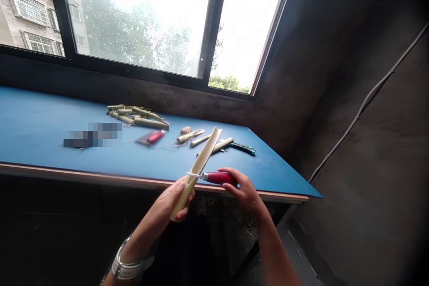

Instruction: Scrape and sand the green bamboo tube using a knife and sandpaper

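Observation:
My left hand (pixel 176 199) is wrapped round the lower part of a pale bamboo piece (pixel 201 161), its upper length cut open into a trough. The piece slants up and to the right, past the table's front edge. Closed on the red handle of a carving knife (pixel 219 178), my right hand (pixel 246 190) keeps the blade pointing left. The blade lies across the bamboo at the lower end of the hollow, just above my left fingers. Whether its edge bites into the bamboo I cannot tell.
On the blue table (pixel 83 161) lie a pile of bamboo pieces (pixel 140 118), a second red-handled tool (pixel 156 137), a ball of twine (pixel 185 130), cut bamboo lengths (pixel 191 136) and a green-black utility knife (pixel 244 148). A blurred patch covers something at left. Shavings lie below the table.

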Demonstrator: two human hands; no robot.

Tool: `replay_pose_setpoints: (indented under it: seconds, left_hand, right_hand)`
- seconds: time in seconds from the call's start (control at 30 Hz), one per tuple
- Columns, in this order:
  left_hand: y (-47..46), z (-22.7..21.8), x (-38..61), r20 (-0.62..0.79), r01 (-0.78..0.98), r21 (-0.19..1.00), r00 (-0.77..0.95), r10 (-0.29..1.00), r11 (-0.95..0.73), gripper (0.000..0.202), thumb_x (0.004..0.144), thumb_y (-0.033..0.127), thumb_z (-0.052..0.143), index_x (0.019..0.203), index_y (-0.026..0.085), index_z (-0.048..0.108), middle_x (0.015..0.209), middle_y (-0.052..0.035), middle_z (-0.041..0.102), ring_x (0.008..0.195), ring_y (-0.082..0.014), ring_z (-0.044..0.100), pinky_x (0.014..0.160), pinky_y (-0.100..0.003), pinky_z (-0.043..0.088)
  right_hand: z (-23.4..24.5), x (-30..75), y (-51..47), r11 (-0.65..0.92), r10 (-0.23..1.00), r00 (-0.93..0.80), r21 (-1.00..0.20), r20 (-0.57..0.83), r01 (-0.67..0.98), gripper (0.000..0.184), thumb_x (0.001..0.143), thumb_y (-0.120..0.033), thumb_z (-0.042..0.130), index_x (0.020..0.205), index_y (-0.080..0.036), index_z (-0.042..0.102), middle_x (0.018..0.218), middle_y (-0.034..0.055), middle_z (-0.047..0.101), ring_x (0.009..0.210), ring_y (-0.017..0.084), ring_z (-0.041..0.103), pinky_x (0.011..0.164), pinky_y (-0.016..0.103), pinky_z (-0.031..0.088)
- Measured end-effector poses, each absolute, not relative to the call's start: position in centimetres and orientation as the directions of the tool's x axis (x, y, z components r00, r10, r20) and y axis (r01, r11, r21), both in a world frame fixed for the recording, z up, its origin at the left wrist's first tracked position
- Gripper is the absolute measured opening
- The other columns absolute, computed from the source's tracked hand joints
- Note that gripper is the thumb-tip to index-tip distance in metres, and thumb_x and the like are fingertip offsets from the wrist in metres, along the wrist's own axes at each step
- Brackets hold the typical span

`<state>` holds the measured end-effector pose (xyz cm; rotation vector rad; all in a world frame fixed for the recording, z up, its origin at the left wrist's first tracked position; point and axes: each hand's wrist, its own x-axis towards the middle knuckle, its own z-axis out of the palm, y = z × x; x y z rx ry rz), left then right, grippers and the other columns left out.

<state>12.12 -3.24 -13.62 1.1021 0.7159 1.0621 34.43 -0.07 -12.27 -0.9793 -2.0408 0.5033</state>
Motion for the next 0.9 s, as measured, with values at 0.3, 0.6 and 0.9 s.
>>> replay_pose_setpoints:
  seconds: [0.3,0.6,0.9]
  left_hand:
    - [-5.0,-14.5,12.5,0.029,-0.297,0.952,0.346,0.938,0.081,0.031,0.086,0.046,0.045,0.096,0.017,0.049,0.072,0.0041,0.047,0.040,-0.0009,0.034,0.038,-0.015,0.024]
    - [-7.6,-15.4,13.1,0.047,-0.352,0.929,0.431,0.901,0.120,0.030,0.089,0.041,0.043,0.111,0.020,0.049,0.075,0.0031,0.049,0.039,-0.0008,0.036,0.038,-0.015,0.023]
    - [-8.6,-15.8,12.6,0.023,-0.289,0.948,0.487,0.873,0.136,0.052,0.083,0.041,0.056,0.129,0.022,0.040,0.072,0.0042,0.045,0.039,-0.0003,0.034,0.036,-0.015,0.021]
  right_hand:
    - [-14.3,34.6,-4.6,0.521,0.853,-0.261,-0.707,0.452,0.478,0.030,0.081,-0.040,0.061,0.103,-0.021,0.060,0.100,0.0029,0.063,0.090,0.019,0.058,0.080,0.028,0.045]
    - [-17.4,35.2,-4.4,0.575,0.806,-0.044,-0.763,0.591,0.294,0.040,0.082,-0.043,0.056,0.116,-0.022,0.056,0.086,0.0040,0.062,0.071,0.017,0.058,0.064,0.029,0.049]
    - [-16.4,35.9,-5.8,0.566,0.765,-0.003,-0.670,0.644,0.480,0.041,0.082,-0.045,0.055,0.112,-0.019,0.059,0.099,0.0073,0.065,0.087,0.022,0.062,0.074,0.032,0.050]
